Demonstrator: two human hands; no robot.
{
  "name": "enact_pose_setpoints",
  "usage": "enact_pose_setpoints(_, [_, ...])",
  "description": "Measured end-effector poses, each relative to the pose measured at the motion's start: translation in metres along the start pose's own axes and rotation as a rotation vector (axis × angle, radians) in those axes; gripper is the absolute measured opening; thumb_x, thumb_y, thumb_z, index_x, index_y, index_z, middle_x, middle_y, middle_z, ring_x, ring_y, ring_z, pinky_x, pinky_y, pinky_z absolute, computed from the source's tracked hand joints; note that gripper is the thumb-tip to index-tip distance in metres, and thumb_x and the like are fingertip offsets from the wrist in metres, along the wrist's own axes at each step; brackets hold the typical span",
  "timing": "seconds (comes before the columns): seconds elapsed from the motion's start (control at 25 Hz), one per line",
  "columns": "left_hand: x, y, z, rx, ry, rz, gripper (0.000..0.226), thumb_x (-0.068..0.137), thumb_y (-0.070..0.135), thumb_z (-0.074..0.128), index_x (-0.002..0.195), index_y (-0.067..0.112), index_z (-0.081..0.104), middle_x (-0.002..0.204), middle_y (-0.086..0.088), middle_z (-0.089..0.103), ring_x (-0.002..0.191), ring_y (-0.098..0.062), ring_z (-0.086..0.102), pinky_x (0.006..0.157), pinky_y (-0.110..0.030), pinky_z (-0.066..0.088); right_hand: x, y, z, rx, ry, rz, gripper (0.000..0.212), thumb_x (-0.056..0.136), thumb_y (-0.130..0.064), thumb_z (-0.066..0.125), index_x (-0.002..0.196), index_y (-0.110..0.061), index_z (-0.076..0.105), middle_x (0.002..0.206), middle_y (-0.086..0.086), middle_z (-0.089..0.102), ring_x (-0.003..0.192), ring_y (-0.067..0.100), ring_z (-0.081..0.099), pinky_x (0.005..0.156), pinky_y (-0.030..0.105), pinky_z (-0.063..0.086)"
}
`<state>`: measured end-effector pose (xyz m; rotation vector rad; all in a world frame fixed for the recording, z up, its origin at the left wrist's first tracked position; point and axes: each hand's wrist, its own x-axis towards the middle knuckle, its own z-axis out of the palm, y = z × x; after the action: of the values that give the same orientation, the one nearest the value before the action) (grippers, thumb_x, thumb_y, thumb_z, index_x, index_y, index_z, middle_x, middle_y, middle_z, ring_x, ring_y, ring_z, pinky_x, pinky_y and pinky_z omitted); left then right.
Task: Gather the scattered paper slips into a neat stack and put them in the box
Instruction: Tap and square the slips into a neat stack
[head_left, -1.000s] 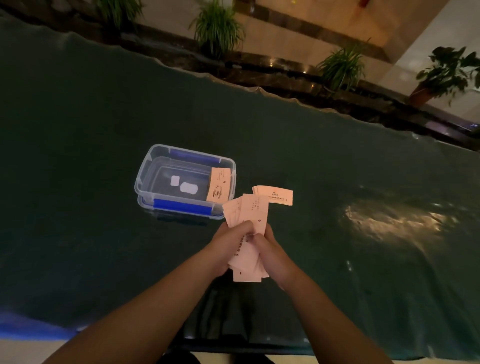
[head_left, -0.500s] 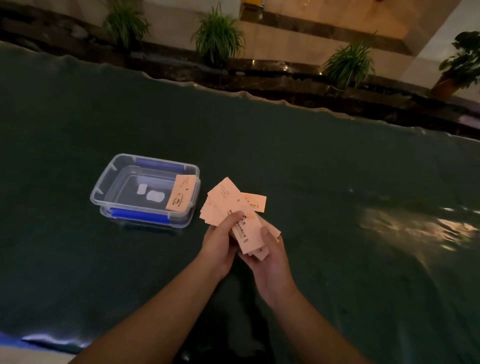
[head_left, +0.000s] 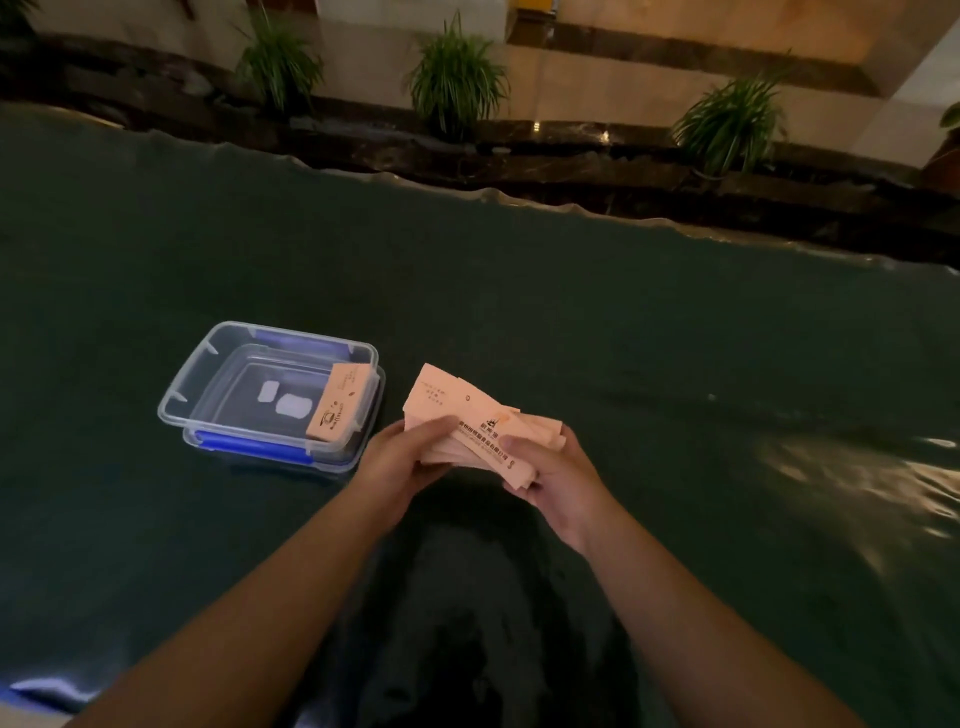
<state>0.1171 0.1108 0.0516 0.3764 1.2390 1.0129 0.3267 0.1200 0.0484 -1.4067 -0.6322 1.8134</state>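
A loose bundle of pale orange paper slips (head_left: 470, 423) is held between both hands just above the dark green table, fanned and uneven. My left hand (head_left: 402, 460) grips its left end with the thumb on top. My right hand (head_left: 550, 470) holds the right end from below, thumb pressed on the top slip. To the left stands a clear plastic box (head_left: 208, 374) with blue clips, open. One more slip (head_left: 337, 410) leans against the box's right inner wall.
The dark green cloth covers the whole table (head_left: 675, 364) and shines at the right. Beyond its wavy far edge run a dark stone ledge and several potted plants (head_left: 457, 78). A dark shadow falls on the cloth near me.
The bundle has turned from upright to lying flatter and sideways, and my hands have spread to its two ends. The view has shifted, so the box sits farther left.
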Motion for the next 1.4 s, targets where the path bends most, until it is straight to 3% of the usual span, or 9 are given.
enact_pose_setpoints(0.16, [0.04, 0.035, -0.008, 0.275, -0.084, -0.117, 0.041, 0.087, 0.027, 0.08, 0.123, 0.012, 0.068, 0.108, -0.006, 0.083, 0.098, -0.019, 0.08, 0.081, -0.038, 0.064, 0.029, -0.021, 0.005, -0.111, 0.007, 0.039, 0.057, 0.084, -0.016, 0.09, 0.132, -0.021, 0.06, 0.113, 0.001, 0.084, 0.111, 0.022, 0.077, 0.083, 0.041, 0.062])
enact_pose_setpoints(0.28, [0.073, 0.046, -0.001, 0.341, -0.081, -0.182, 0.031, 0.094, 0.026, 0.073, 0.122, 0.013, 0.068, 0.106, -0.006, 0.083, 0.1, -0.021, 0.079, 0.095, -0.043, 0.061, 0.053, -0.03, 0.009, -0.141, 0.06, 0.048, 0.055, 0.084, -0.016, 0.089, 0.131, -0.019, 0.062, 0.113, 0.003, 0.084, 0.111, 0.022, 0.077, 0.085, 0.042, 0.062])
enact_pose_setpoints(0.48, [0.112, 0.042, 0.005, 0.48, -0.013, -0.211, 0.039, 0.088, 0.033, 0.077, 0.121, 0.015, 0.07, 0.106, -0.004, 0.082, 0.1, -0.021, 0.078, 0.098, -0.044, 0.059, 0.086, -0.025, 0.006, -0.26, 0.153, 0.103, 0.058, 0.084, -0.023, 0.09, 0.135, -0.017, 0.063, 0.121, 0.007, 0.08, 0.112, 0.023, 0.075, 0.093, 0.044, 0.064])
enact_pose_setpoints(0.64, [0.126, 0.027, 0.005, 0.618, 0.071, -0.257, 0.047, 0.086, 0.043, 0.078, 0.125, 0.021, 0.063, 0.108, 0.0, 0.07, 0.096, -0.017, 0.067, 0.071, -0.033, 0.051, 0.102, -0.017, -0.002, -0.435, 0.217, 0.132, 0.062, 0.083, -0.03, 0.09, 0.138, -0.018, 0.061, 0.122, 0.005, 0.077, 0.107, 0.019, 0.073, 0.087, 0.04, 0.063])
enact_pose_setpoints(0.72, [0.13, 0.023, 0.006, 0.624, 0.092, -0.268, 0.056, 0.086, 0.044, 0.078, 0.132, 0.017, 0.06, 0.108, 0.0, 0.067, 0.096, -0.018, 0.065, 0.074, -0.034, 0.052, 0.108, -0.013, -0.005, -0.466, 0.248, 0.143, 0.063, 0.082, -0.037, 0.09, 0.135, -0.017, 0.061, 0.122, 0.005, 0.075, 0.104, 0.017, 0.071, 0.085, 0.039, 0.063])
enact_pose_setpoints(0.84, [0.133, 0.019, 0.01, 0.634, 0.127, -0.27, 0.067, 0.085, 0.046, 0.078, 0.139, 0.015, 0.054, 0.107, -0.001, 0.064, 0.095, -0.018, 0.063, 0.077, -0.035, 0.053, 0.116, -0.009, -0.008, -0.447, 0.29, 0.175, 0.061, 0.079, -0.041, 0.091, 0.13, -0.015, 0.067, 0.118, 0.006, 0.077, 0.106, 0.021, 0.073, 0.096, 0.043, 0.062])
enact_pose_setpoints(1.08, [0.136, 0.016, 0.014, 0.495, 0.181, -0.3, 0.051, 0.081, 0.037, 0.081, 0.123, 0.017, 0.06, 0.105, -0.002, 0.07, 0.092, -0.016, 0.066, 0.064, -0.031, 0.047, 0.129, -0.003, -0.001, -0.375, 0.293, 0.229, 0.059, 0.068, -0.035, 0.099, 0.118, -0.017, 0.074, 0.108, 0.004, 0.081, 0.101, 0.022, 0.077, 0.093, 0.042, 0.064])
enact_pose_setpoints(1.24, [0.139, 0.016, 0.004, 0.455, 0.108, -0.282, 0.05, 0.08, 0.03, 0.082, 0.125, 0.016, 0.065, 0.112, -0.006, 0.077, 0.103, -0.022, 0.074, 0.097, -0.042, 0.057, 0.133, 0.001, 0.0, -0.342, 0.278, 0.253, 0.053, 0.072, -0.035, 0.097, 0.117, -0.018, 0.074, 0.109, 0.004, 0.081, 0.103, 0.022, 0.076, 0.095, 0.042, 0.063])
enact_pose_setpoints(1.4, [0.139, 0.018, 0.001, 0.438, 0.045, -0.279, 0.044, 0.082, 0.025, 0.082, 0.122, 0.014, 0.068, 0.111, -0.008, 0.08, 0.103, -0.023, 0.076, 0.102, -0.044, 0.056, 0.13, -0.004, 0.003, -0.319, 0.245, 0.269, 0.054, 0.076, -0.03, 0.095, 0.122, -0.016, 0.071, 0.114, 0.006, 0.079, 0.107, 0.023, 0.075, 0.097, 0.042, 0.062])
